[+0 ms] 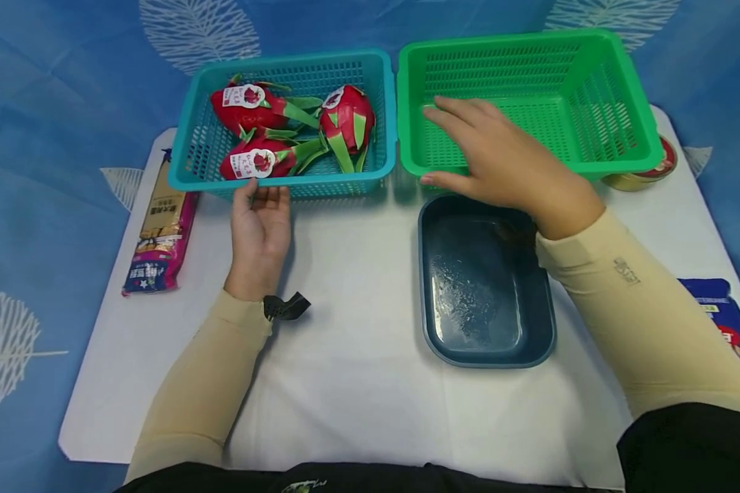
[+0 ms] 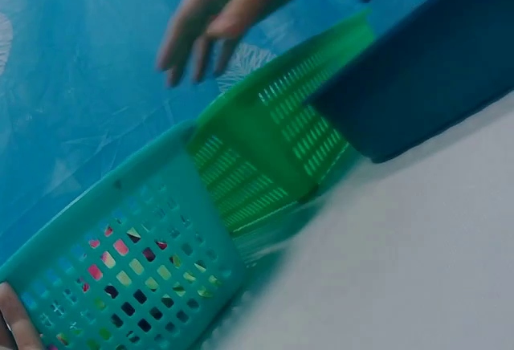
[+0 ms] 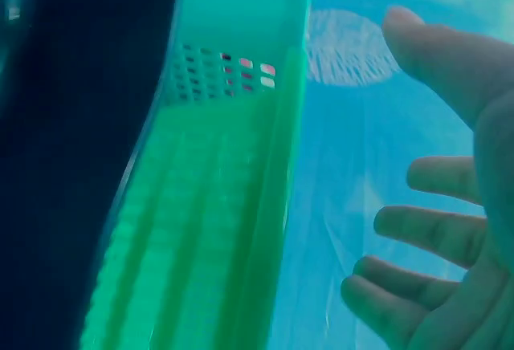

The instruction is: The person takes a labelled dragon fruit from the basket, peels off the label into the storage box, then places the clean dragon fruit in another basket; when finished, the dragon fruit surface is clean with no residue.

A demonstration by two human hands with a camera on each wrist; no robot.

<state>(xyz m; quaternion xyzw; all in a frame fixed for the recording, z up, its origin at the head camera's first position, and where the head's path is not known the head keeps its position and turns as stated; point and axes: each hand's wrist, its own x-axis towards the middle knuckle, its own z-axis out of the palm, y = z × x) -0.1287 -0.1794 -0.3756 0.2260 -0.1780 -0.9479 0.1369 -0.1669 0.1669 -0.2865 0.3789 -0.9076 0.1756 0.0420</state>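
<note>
My left hand [image 1: 262, 236], palm up, is at the front rim of the blue plastic basket [image 1: 339, 179]. Its thumb overlaps the rim and the fingers curl in under it; the left wrist view shows the fingertips [image 2: 18, 326] against the basket's side. Inside that basket lie three red dragon fruits [image 1: 247, 109] with green leaves and white labels. Over the front left of a green basket [image 1: 530, 168] hovers my right hand [image 1: 493, 157], fingers spread and holding nothing. The right wrist view shows its fingers [image 3: 434, 229] apart from the green rim.
A dark blue tub [image 1: 484, 287] stands before the green basket, partly under my right forearm. At the left lies a long snack packet [image 1: 160, 236]. A round tin [image 1: 647, 171] sits by the green basket's right end, and a blue package [image 1: 730, 322] lies at the right edge.
</note>
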